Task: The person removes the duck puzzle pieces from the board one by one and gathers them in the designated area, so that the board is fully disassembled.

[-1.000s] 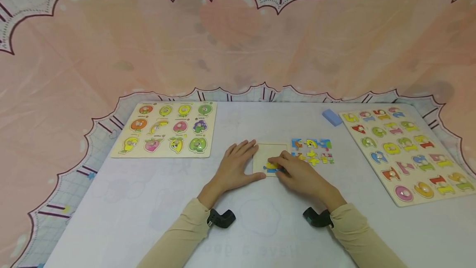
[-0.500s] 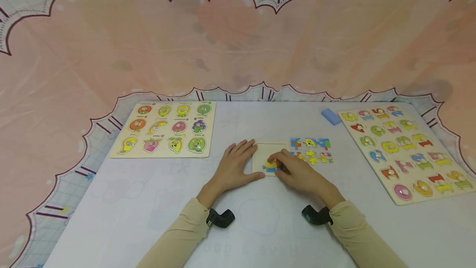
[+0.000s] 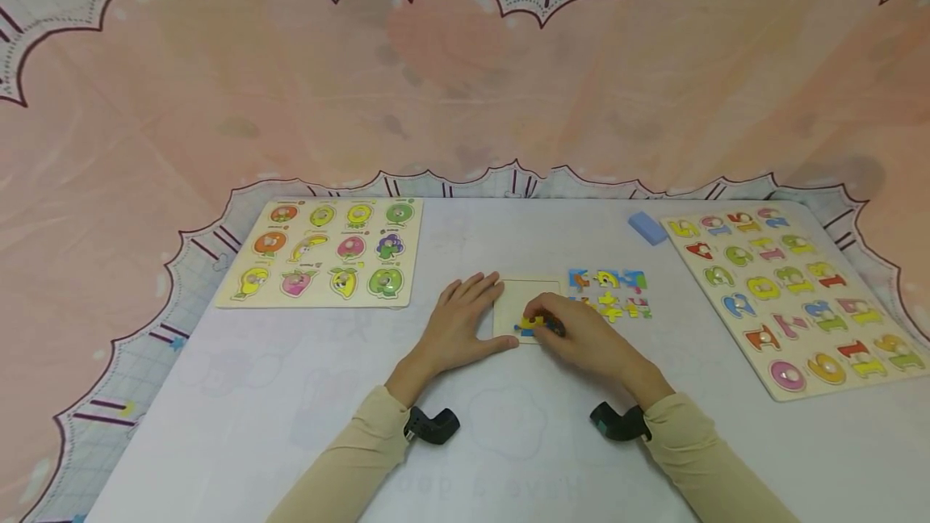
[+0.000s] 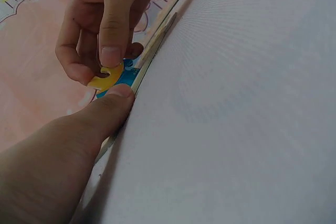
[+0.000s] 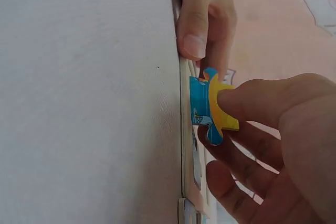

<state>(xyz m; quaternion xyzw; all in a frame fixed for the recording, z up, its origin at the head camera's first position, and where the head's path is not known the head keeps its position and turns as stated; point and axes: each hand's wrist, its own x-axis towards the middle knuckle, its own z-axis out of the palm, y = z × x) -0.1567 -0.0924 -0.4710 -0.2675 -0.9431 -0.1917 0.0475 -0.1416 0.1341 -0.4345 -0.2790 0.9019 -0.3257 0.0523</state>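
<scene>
A small pale wooden puzzle tray lies in the middle of the table. My left hand rests with straight fingers along its left side, the thumb at its near left corner. Over the lower part of the tray, my right hand pinches a blue and yellow jigsaw piece between thumb and fingers. In the right wrist view the piece stands tilted up, its lower edge close to the tray; whether it touches cannot be told. The right hand hides part of the tray in the head view.
Several loose jigsaw pieces lie right of the tray. A fruit puzzle board is at the back left, a number puzzle board at the right. A blue block lies near the table's back edge.
My right hand's fingers have shifted and drawn closer together on the jigsaw piece, which sits slightly differently over the tray. The left hand stays where it was.
</scene>
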